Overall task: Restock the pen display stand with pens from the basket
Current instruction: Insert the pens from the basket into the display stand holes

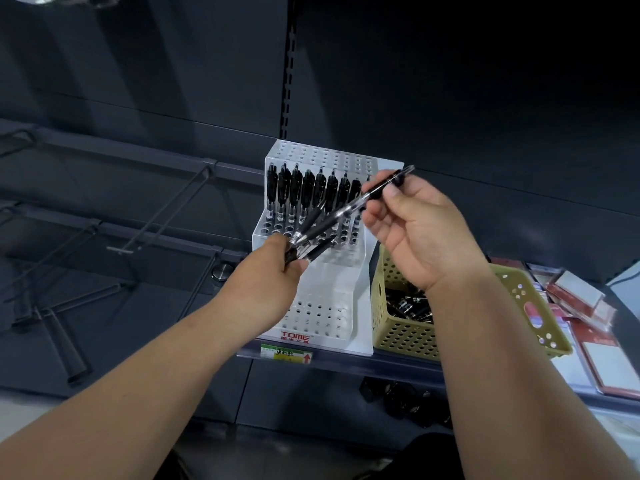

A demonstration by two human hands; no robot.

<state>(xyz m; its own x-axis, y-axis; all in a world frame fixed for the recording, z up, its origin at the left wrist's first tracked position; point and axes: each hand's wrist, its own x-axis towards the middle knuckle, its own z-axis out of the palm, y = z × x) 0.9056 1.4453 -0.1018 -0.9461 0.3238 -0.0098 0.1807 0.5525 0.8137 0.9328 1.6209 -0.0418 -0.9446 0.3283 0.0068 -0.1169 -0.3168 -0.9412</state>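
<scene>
before stand (322,306), right hand (415,230) pen (349,206) slants up-right

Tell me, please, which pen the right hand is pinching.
The pen slanting across the display stand, its upper end pinched; the rest are bunched in the left hand, slotted upright, or in the basket.

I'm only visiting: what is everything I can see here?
Pen display stand: one, white, on the shelf.
Pens in stand: one row, black, upright.
Basket: one, tan, right of the stand.
Pens in basket: a pile, black, uncountable.
Price label: one, green and yellow, shelf edge below the stand.
Packs: several, red and white, right of the basket.
Hooks: several, dark metal, left of the stand.
Left hand: one, grips a bundle of black pens.
Right hand: one, pinches a single black pen before the stand.
</scene>
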